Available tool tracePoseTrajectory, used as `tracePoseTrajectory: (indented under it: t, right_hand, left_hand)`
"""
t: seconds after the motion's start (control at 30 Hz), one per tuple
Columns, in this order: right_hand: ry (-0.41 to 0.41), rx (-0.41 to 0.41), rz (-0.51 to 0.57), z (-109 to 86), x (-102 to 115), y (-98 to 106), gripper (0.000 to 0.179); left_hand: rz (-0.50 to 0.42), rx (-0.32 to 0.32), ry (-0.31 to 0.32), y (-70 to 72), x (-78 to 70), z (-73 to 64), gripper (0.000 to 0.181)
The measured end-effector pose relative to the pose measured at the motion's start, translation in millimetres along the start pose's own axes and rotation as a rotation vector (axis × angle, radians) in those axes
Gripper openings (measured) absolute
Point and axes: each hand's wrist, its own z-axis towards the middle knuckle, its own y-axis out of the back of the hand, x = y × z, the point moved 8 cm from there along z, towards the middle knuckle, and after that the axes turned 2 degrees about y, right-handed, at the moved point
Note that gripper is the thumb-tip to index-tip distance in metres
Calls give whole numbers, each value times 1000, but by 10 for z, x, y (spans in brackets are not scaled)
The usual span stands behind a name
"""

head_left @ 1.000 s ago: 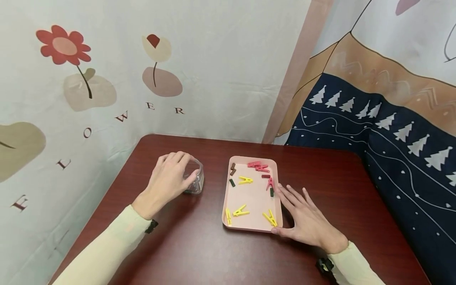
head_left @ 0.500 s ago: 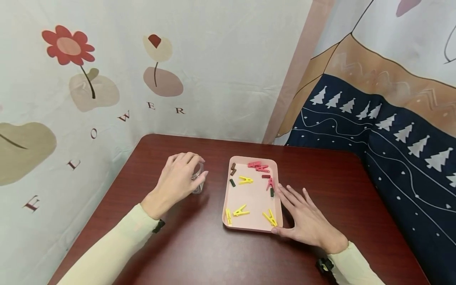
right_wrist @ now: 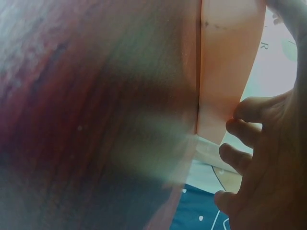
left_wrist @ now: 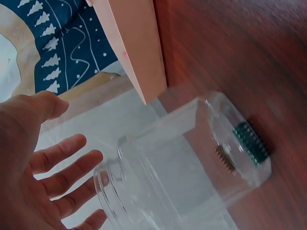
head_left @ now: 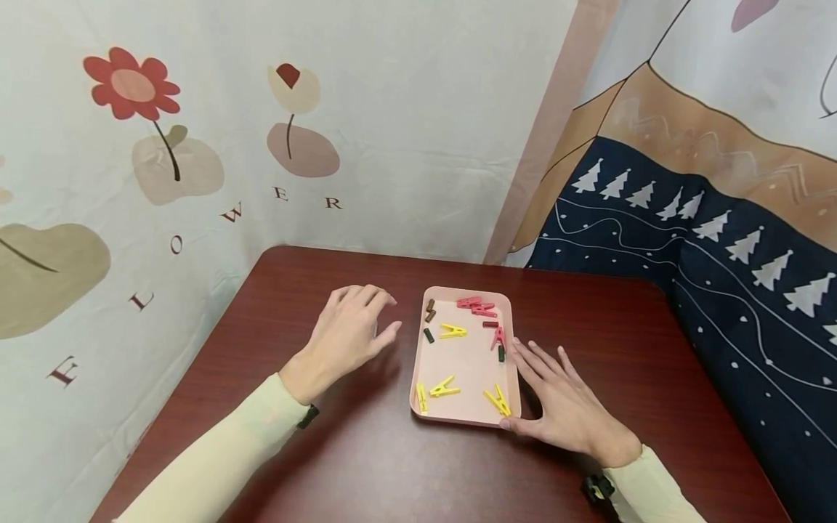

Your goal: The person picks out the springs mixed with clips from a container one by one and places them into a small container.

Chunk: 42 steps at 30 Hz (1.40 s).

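My left hand (head_left: 345,338) is over the table left of the pink tray, fingers spread and relaxed. In the left wrist view, its fingertips are beside the mouth of a clear jar (left_wrist: 160,165) standing upright on the table. Inside the jar lie a green ribbed piece (left_wrist: 250,143) and a brown ribbed piece (left_wrist: 224,159). In the head view, that hand hides nearly all of the jar. My right hand (head_left: 567,407) rests against the right side of the pink tray (head_left: 458,365), thumb at its near corner. The tray holds several yellow clothespins (head_left: 453,331) and red clothespins (head_left: 484,310).
Small dark green pieces (head_left: 429,335), brown pieces (head_left: 430,316) and a dark red piece (head_left: 490,325) also lie in the tray. A brown wooden table (head_left: 340,465) bears everything. Printed curtains (head_left: 418,145) hang behind it.
My left hand has moved right, towards the tray, and now covers the jar that was partly visible beside it. The right hand and the tray have stayed in place.
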Motion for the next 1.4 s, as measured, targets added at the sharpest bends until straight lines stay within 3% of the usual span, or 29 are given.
tracePoseTrajectory:
  t: [0.47,0.9,1.4]
  right_hand:
    - [-5,2,3,7,-16,-19,125]
    - [-8,8,29,-5,-22,-26,125]
    - [-13,10,38,6,-27,-29,125]
  left_hand:
    - [-6,41,-64,-183,-264,77,33]
    - [28,122,-109,-446,-458,134,36]
    - [48,261,-48,-821,-464,213,47]
